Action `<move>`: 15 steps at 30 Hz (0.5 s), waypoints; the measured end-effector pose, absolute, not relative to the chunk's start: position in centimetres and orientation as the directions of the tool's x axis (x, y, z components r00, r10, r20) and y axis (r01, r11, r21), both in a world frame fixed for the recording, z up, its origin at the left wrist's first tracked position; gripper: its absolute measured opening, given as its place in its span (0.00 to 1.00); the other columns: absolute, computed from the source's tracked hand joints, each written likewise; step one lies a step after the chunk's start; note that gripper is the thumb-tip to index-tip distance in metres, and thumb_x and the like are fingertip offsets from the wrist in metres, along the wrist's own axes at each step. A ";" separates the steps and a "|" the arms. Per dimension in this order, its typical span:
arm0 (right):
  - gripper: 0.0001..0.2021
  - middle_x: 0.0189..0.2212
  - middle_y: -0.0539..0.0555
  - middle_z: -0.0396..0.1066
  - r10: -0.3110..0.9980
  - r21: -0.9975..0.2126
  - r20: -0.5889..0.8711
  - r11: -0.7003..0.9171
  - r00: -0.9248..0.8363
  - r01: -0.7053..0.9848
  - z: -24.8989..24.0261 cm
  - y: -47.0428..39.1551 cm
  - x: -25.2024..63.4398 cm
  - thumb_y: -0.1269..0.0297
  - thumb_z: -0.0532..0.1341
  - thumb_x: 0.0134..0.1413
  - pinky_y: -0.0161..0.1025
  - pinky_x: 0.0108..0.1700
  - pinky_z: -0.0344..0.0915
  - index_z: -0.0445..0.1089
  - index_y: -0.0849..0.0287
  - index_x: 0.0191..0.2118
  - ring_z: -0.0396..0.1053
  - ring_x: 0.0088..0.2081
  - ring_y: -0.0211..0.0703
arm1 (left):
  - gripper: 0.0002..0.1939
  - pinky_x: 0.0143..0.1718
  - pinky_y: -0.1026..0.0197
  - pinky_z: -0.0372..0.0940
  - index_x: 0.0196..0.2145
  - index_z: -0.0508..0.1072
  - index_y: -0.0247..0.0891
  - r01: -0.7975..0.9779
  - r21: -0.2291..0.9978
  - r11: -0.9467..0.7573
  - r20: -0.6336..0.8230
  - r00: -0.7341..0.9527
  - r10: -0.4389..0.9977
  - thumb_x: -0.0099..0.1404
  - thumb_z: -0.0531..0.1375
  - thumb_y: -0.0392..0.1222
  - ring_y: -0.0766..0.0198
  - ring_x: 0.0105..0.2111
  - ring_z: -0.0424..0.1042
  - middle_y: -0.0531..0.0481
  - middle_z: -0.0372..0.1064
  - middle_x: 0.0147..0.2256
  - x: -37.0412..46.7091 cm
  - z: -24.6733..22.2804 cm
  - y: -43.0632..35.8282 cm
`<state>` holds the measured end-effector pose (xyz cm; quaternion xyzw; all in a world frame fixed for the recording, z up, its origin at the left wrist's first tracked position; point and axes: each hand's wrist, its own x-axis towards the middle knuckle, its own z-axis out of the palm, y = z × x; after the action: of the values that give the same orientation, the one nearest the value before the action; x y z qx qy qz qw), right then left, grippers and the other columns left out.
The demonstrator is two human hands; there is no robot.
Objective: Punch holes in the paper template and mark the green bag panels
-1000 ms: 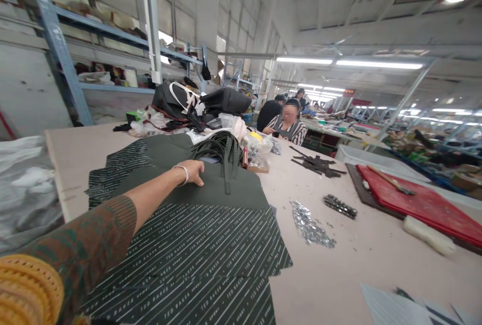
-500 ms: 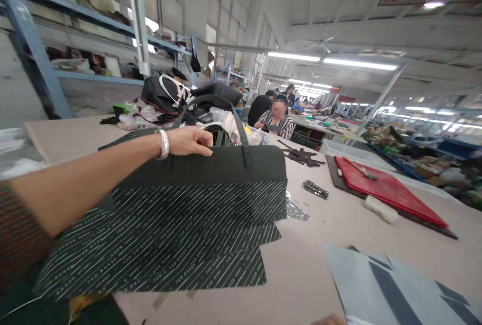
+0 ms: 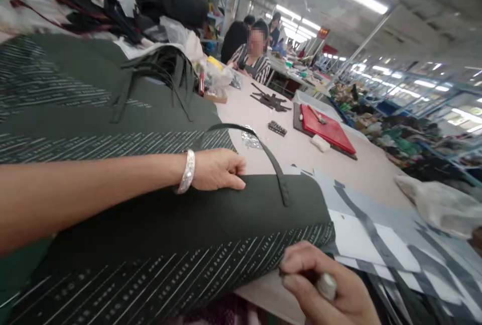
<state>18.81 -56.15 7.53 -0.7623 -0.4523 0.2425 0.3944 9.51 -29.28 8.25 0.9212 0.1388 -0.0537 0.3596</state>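
Note:
My left hand (image 3: 220, 168), with a silvery bracelet at its wrist, pinches the top edge of a dark green bag panel (image 3: 241, 209). A thin strap handle (image 3: 269, 151) arches from this panel, and its lower part has white diagonal stripes with lettering. My right hand (image 3: 327, 285) is closed at the lower right, close to the panel's striped lower edge. Between its fingers shows a pale, rounded tool end (image 3: 327, 286); the rest of that tool is hidden.
More dark green panels (image 3: 169, 114) lie at left, with dark straps (image 3: 165, 69) on top. Grey-white sheets and dark strips (image 3: 361, 204) spread at right. A red slab (image 3: 327, 131) and a white block (image 3: 320, 143) lie farther back. A seated person (image 3: 251, 59) is beyond.
The view has swung right and down. My left hand has brought the bag panel nearer, away from the other panels. My right hand has come into view holding the pale-ended tool.

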 end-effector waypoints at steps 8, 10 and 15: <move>0.07 0.25 0.48 0.74 0.796 -0.730 -0.343 -0.560 0.499 0.392 -1.4 -53.4 18.2 0.65 0.60 0.54 0.33 0.31 0.59 0.76 0.59 0.32 0.66 0.27 0.36 | 0.06 0.28 0.64 0.53 0.31 0.68 0.40 0.436 0.562 -0.703 -0.401 0.887 0.229 0.60 0.61 0.44 0.65 0.28 0.65 0.56 0.68 0.26 10.3 -1.5 -30.9; 0.07 0.25 0.48 0.74 0.780 -0.719 -0.390 -0.590 0.490 0.368 -2.1 -53.1 18.5 0.65 0.61 0.53 0.33 0.31 0.59 0.76 0.59 0.32 0.66 0.27 0.36 | 0.09 0.28 0.65 0.55 0.33 0.69 0.39 0.461 0.573 -0.678 -0.464 0.864 0.195 0.56 0.64 0.44 0.65 0.28 0.67 0.56 0.69 0.26 10.8 -1.6 -30.3; 0.07 0.25 0.47 0.73 0.776 -0.733 -0.427 -0.597 0.464 0.325 -2.3 -53.2 19.1 0.63 0.62 0.54 0.33 0.28 0.58 0.76 0.59 0.33 0.65 0.26 0.35 | 0.17 0.26 0.63 0.62 0.31 0.75 0.38 0.513 0.641 -0.571 -0.625 0.781 0.001 0.42 0.70 0.46 0.59 0.28 0.72 0.53 0.74 0.26 11.5 -2.1 -29.1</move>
<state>19.10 -53.21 -2.25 -0.8047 -0.3421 0.3887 0.2905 11.52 -29.06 -2.09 0.8364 0.1536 -0.2931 0.4369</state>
